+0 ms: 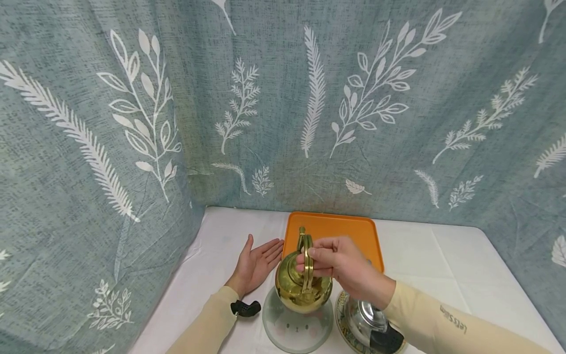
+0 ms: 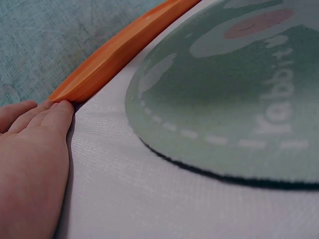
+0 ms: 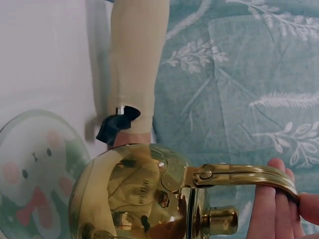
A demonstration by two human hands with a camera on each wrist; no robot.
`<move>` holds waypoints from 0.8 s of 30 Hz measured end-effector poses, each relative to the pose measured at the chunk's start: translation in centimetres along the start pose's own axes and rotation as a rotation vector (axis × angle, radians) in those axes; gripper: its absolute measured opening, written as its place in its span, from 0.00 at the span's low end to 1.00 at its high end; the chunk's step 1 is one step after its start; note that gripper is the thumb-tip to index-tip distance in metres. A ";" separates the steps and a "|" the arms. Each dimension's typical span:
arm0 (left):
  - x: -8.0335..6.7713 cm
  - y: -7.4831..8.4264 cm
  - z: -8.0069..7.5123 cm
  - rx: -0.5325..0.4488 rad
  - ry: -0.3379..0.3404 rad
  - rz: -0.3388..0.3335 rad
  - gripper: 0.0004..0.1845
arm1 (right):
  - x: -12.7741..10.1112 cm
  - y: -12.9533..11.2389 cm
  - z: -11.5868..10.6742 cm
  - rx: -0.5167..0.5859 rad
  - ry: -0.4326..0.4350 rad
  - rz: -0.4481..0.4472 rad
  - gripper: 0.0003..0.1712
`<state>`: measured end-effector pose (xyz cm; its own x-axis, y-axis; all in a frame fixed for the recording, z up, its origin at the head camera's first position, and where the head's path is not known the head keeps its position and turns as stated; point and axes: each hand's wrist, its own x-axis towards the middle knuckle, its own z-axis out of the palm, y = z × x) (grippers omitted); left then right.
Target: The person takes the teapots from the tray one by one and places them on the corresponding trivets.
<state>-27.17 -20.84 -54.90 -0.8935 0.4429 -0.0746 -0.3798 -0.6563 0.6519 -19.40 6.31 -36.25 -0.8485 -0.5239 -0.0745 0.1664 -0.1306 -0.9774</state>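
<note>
A shiny gold teapot (image 1: 294,295) hangs by its arched handle from my right hand (image 1: 342,258), whose fingers and thumb grip the top of that handle. In the right wrist view the teapot (image 3: 134,194) is raised above a round green rabbit mat (image 3: 42,174). My left hand (image 1: 258,265) lies palm up with its fingers straight, left of the teapot. Its fingertips are at the edge of an orange tray (image 1: 336,223); the left wrist view shows them against the tray's rim (image 2: 114,55).
Right of the rabbit mat (image 1: 283,339), a silver teapot (image 1: 364,319) stands on a patterned round mat (image 1: 342,319), partly behind my right forearm. A white cloth (image 1: 424,255) covers the table. Blue-green leaf-print curtains (image 1: 274,98) rise behind and at the sides.
</note>
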 end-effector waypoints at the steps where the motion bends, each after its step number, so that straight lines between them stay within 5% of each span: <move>1: 0.0 0.0 0.0 -0.003 0.000 0.000 0.56 | 0.0 0.1 0.0 -0.001 -0.002 -0.002 0.19; 24: 0.1 0.0 -0.4 0.008 -0.009 -0.006 0.58 | -1.1 1.0 0.6 0.005 -0.032 0.028 0.21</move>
<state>-27.37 -21.00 -55.21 -0.8887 0.4529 -0.0718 -0.3837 -0.6486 0.6573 -17.99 6.21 -37.01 -0.8268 -0.5543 -0.0953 0.1922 -0.1193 -0.9741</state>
